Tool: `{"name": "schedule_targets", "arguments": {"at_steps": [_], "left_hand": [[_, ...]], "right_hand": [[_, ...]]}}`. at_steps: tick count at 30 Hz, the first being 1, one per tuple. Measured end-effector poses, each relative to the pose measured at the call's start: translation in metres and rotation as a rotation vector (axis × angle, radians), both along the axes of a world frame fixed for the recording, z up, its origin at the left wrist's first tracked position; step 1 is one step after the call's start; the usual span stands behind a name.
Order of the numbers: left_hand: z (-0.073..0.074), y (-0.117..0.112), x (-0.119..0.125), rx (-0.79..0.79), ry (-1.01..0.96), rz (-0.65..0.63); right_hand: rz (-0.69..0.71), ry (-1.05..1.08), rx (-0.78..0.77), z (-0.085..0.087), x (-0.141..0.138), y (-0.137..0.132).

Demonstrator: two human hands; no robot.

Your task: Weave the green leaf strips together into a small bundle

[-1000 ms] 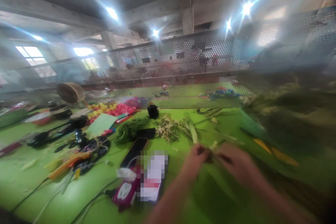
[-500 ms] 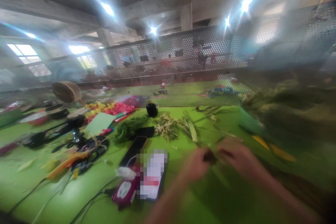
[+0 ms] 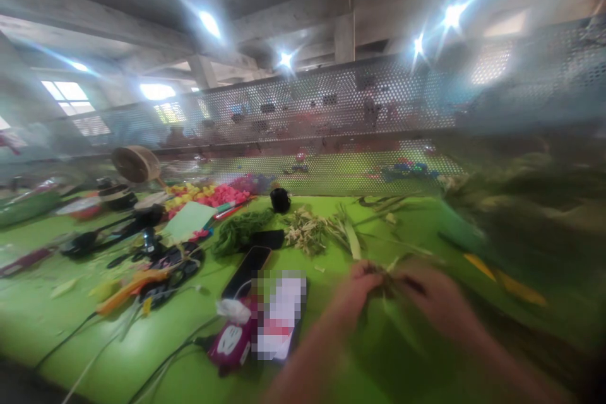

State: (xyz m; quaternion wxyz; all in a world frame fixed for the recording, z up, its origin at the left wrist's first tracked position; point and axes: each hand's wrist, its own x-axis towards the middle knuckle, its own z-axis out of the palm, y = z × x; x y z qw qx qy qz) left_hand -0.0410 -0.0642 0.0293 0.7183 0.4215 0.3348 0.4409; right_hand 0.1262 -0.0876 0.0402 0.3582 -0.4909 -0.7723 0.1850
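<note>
My left hand (image 3: 356,293) is closed, with its fingers pinching a pale green husk-like leaf strip (image 3: 400,319). Close beside it on the right, my right hand (image 3: 433,293) also grips the strip with bent fingers. The strip's lower end hangs between the hands over the green table (image 3: 331,363); motion blurs its outline. Just beyond my left hand lie longer pale green strips (image 3: 351,237). A heap of short, curled cream-coloured pieces (image 3: 305,231) is to their left.
Left of my arms lie a phone with a lit screen (image 3: 284,315), a dark phone (image 3: 247,271) and a purple packet (image 3: 233,344). An orange-handled tool (image 3: 135,289) has a cord. A large leafy bundle (image 3: 525,221) fills the right. Perforated metal panels (image 3: 322,113) stand behind.
The view has shifted slightly, so the table things appear farther right and lower. Pale strands now show above and between my hands, which still hold the leaf strip.
</note>
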Motion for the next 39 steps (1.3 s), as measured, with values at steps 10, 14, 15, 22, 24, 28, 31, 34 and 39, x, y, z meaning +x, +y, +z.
{"name": "schedule_targets", "arguments": {"at_steps": [10, 14, 15, 22, 24, 28, 31, 34, 39], "left_hand": [[-0.019, 0.006, 0.002, 0.333, 0.558, 0.189], [-0.011, -0.002, 0.000, 0.525, 0.697, 0.174], [-0.010, -0.003, -0.001, 0.558, 0.710, 0.155], [-0.003, 0.003, -0.007, 0.424, 0.513, -0.240], [-0.002, 0.003, -0.006, 0.310, 0.346, -0.269], [-0.001, 0.000, -0.002, 0.078, 0.066, -0.104], [-0.006, 0.002, 0.001, 0.020, 0.006, 0.024], [-0.015, 0.007, 0.004, 0.072, 0.063, 0.073], [-0.023, 0.010, 0.003, 0.235, 0.442, 0.206]], "right_hand": [[-0.029, -0.509, 0.420, -0.026, -0.001, 0.002], [-0.005, -0.522, 0.382, -0.023, 0.003, 0.004], [0.001, -0.491, 0.365, -0.022, 0.005, 0.005], [0.027, -0.059, 0.020, -0.004, 0.020, 0.015], [0.001, 0.038, -0.059, -0.003, 0.020, 0.017], [-0.045, 0.147, -0.106, -0.003, 0.012, 0.014], [-0.023, 0.082, -0.056, -0.003, 0.005, 0.006], [-0.016, -0.105, 0.114, -0.006, 0.001, 0.001], [-0.037, -0.400, 0.377, -0.023, 0.001, 0.005]]}}
